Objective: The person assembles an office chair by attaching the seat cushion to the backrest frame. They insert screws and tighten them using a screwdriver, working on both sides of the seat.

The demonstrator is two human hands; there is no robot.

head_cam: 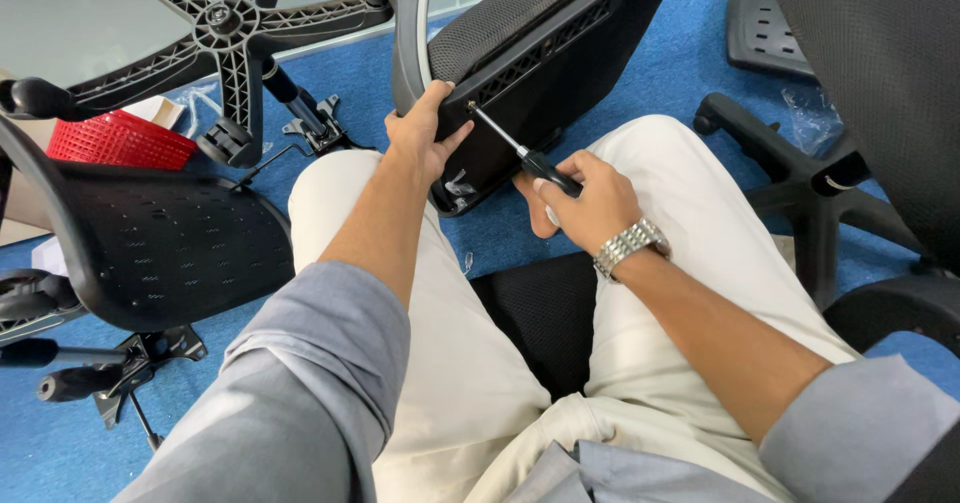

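My left hand [422,139] grips the lower edge of a black office-chair part [540,43] with a mesh cushion, tilted between my knees. My right hand [585,203], with a metal watch on its wrist, holds a black-handled screwdriver [520,153]. The screwdriver's tip touches the part's black plastic underside just right of my left thumb. I sit on a black seat [540,313] in light trousers.
A five-spoke chair base [230,23] lies upside down at upper left beside a red basket [120,141]. A black plastic seat shell [160,243] and a lever mechanism [120,363] sit at left. Another chair base and back [830,173] stand at right on blue carpet.
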